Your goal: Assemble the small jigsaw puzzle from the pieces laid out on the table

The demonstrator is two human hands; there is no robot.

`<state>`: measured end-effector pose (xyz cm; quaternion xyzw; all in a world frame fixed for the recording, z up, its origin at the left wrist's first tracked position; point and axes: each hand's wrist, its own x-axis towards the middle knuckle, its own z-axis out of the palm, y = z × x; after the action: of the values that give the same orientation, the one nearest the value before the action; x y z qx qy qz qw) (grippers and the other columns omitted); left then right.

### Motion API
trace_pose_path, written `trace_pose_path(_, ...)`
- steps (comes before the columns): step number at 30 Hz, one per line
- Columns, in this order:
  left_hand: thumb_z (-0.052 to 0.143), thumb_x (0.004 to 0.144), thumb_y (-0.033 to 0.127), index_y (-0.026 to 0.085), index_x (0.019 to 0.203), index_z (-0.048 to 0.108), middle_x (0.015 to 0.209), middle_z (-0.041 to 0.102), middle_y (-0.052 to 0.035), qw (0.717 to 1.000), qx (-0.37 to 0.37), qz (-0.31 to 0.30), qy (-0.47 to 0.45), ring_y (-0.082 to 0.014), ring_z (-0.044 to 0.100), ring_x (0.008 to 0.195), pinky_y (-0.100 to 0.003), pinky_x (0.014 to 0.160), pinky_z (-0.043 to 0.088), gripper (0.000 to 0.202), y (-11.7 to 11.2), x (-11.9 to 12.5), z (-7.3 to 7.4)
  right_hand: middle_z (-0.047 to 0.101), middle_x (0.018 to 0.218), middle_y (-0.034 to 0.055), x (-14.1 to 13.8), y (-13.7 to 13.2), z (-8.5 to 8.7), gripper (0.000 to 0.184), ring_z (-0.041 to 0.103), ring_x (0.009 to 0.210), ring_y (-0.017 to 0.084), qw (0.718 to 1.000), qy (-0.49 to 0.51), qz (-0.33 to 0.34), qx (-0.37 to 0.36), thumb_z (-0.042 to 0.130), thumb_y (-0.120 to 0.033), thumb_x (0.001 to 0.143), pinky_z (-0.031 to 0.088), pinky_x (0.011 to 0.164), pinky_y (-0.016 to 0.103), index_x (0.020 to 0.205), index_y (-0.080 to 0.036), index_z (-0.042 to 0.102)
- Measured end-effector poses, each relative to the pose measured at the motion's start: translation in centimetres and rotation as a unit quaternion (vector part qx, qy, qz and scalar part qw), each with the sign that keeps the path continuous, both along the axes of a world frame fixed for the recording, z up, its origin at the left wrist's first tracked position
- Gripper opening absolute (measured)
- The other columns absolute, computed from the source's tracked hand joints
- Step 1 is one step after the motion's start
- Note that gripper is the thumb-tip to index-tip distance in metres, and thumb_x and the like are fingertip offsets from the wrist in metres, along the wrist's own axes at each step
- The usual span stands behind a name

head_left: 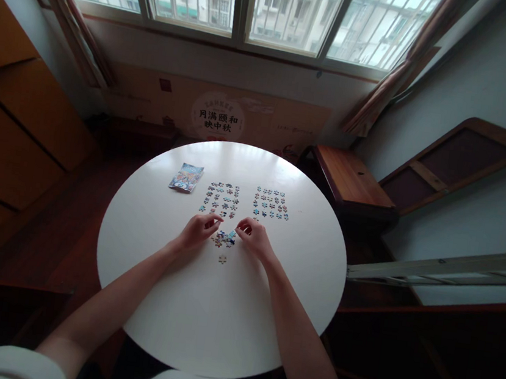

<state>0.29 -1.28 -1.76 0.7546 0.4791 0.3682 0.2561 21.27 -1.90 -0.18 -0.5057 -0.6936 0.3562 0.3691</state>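
Observation:
Jigsaw puzzle pieces lie on the white round table [201, 312]. A small loose pile of puzzle pieces [224, 239] sits between my two hands. My left hand [202, 230] is at the pile's left edge, thumb and fingers drawn together; whatever is between them is too small to make out. On the other side, my right hand [252, 235] pinches at a light-blue puzzle piece [232, 234] at the top of the pile. One pale puzzle piece [223, 259] lies apart, nearer to me. Beyond my hands, several pieces are laid out in a left group [217, 197] and a right group [273, 198].
A colourful puzzle packet [186, 178] lies at the table's far left. Behind the table stand a printed cardboard panel [262, 117] and the windows. A wooden bench [351, 174] is at the right, and orange-brown cabinets [16, 123] line the left wall.

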Motion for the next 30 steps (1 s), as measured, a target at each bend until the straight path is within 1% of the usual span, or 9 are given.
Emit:
trace_pose_path(2, 0.052, 0.087, 0.031, 0.014, 0.097, 0.069, 0.053, 0.050, 0.0050, 1.000, 0.012, -0.021, -0.014, -0.0065, 0.039, 0.048, -0.019, 0.053, 0.034, 0.026, -0.5, 0.3, 0.2, 0.064, 0.072, 0.0010, -0.7, 0.0, -0.3, 0.013, 0.058, 0.060, 0.012, 0.995, 0.093, 0.007, -0.033, 0.066, -0.028, 0.076, 0.046, 0.056, 0.024, 0.083, -0.018, 0.065)
trace_pose_path(4, 0.054, 0.087, 0.031, 0.015, 0.105, 0.067, 0.054, 0.050, 0.0055, 0.999, 0.015, -0.032, -0.030, -0.0063, 0.039, 0.048, -0.018, 0.053, 0.034, 0.028, -0.8, 0.7, 0.2, 0.064, 0.071, 0.0007, -1.5, 0.0, -0.7, 0.020, 0.057, 0.055, 0.011, 0.981, 0.181, 0.019, -0.067, 0.068, -0.035, 0.074, 0.045, 0.050, 0.023, 0.085, -0.018, 0.065)
trace_pose_path(7, 0.056, 0.086, 0.031, 0.015, 0.109, 0.066, 0.053, 0.049, 0.0064, 0.998, 0.001, -0.047, -0.052, -0.0057, 0.038, 0.046, -0.017, 0.051, 0.034, 0.030, -0.8, 1.1, 0.1, 0.062, 0.063, -0.0015, -2.3, -0.1, -1.3, 0.024, 0.053, 0.050, 0.010, 0.964, 0.250, 0.018, -0.085, 0.071, -0.039, 0.071, 0.042, 0.046, 0.022, 0.083, -0.018, 0.064)
trace_pose_path(9, 0.057, 0.085, 0.032, 0.014, 0.106, 0.067, 0.051, 0.046, 0.0066, 0.996, -0.006, -0.051, -0.071, -0.0055, 0.037, 0.046, -0.017, 0.049, 0.032, 0.029, -0.6, 1.1, -0.1, 0.062, 0.062, -0.0019, -2.5, 0.0, -1.5, 0.027, 0.052, 0.050, 0.009, 0.961, 0.262, 0.020, -0.090, 0.073, -0.039, 0.070, 0.041, 0.047, 0.022, 0.085, -0.019, 0.064)
trace_pose_path(12, 0.058, 0.084, 0.031, 0.013, 0.102, 0.069, 0.050, 0.046, 0.0061, 0.995, -0.014, -0.053, -0.088, -0.0054, 0.037, 0.045, -0.017, 0.047, 0.032, 0.027, -0.4, 1.0, -0.3, 0.065, 0.066, -0.0015, -2.3, 0.1, -1.5, 0.032, 0.053, 0.052, 0.010, 0.957, 0.273, 0.020, -0.100, 0.075, -0.039, 0.068, 0.043, 0.049, 0.022, 0.089, -0.019, 0.063)
trace_pose_path(17, 0.060, 0.083, 0.027, 0.014, 0.107, 0.069, 0.051, 0.050, 0.0056, 0.994, -0.014, -0.071, -0.088, -0.0047, 0.039, 0.044, -0.016, 0.048, 0.034, 0.029, -0.3, 1.0, -0.4, 0.066, 0.067, -0.0017, -1.9, 0.4, -1.6, 0.034, 0.054, 0.054, 0.009, 0.952, 0.281, 0.024, -0.116, 0.076, -0.038, 0.067, 0.044, 0.052, 0.022, 0.092, -0.019, 0.064)
trace_pose_path(22, 0.060, 0.084, 0.028, 0.013, 0.104, 0.069, 0.051, 0.049, 0.0059, 0.992, -0.014, -0.082, -0.094, -0.0039, 0.038, 0.044, -0.015, 0.046, 0.031, 0.027, -0.3, 1.0, -0.5, 0.068, 0.070, 0.0005, -1.8, 0.4, -1.8, 0.036, 0.055, 0.055, 0.010, 0.953, 0.272, 0.035, -0.128, 0.076, -0.039, 0.067, 0.044, 0.052, 0.022, 0.094, -0.018, 0.065)
trace_pose_path(26, 0.061, 0.084, 0.031, 0.012, 0.100, 0.068, 0.051, 0.047, 0.0068, 0.988, -0.033, -0.085, -0.126, -0.0040, 0.038, 0.044, -0.015, 0.045, 0.031, 0.026, -0.3, 1.1, -0.5, 0.068, 0.069, 0.0008, -1.8, 0.5, -1.7, 0.036, 0.055, 0.055, 0.010, 0.951, 0.274, 0.032, -0.136, 0.077, -0.040, 0.067, 0.044, 0.052, 0.022, 0.093, -0.017, 0.065)
trace_pose_path(30, 0.063, 0.083, 0.035, 0.012, 0.100, 0.066, 0.050, 0.043, 0.0079, 0.980, -0.064, -0.070, -0.173, -0.0044, 0.036, 0.044, -0.015, 0.043, 0.029, 0.029, -0.1, 1.0, -0.3, 0.067, 0.065, 0.0016, -1.9, 0.7, -2.0, 0.034, 0.059, 0.057, 0.012, 0.954, 0.270, 0.018, -0.132, 0.074, -0.045, 0.069, 0.046, 0.051, 0.023, 0.088, -0.017, 0.066)
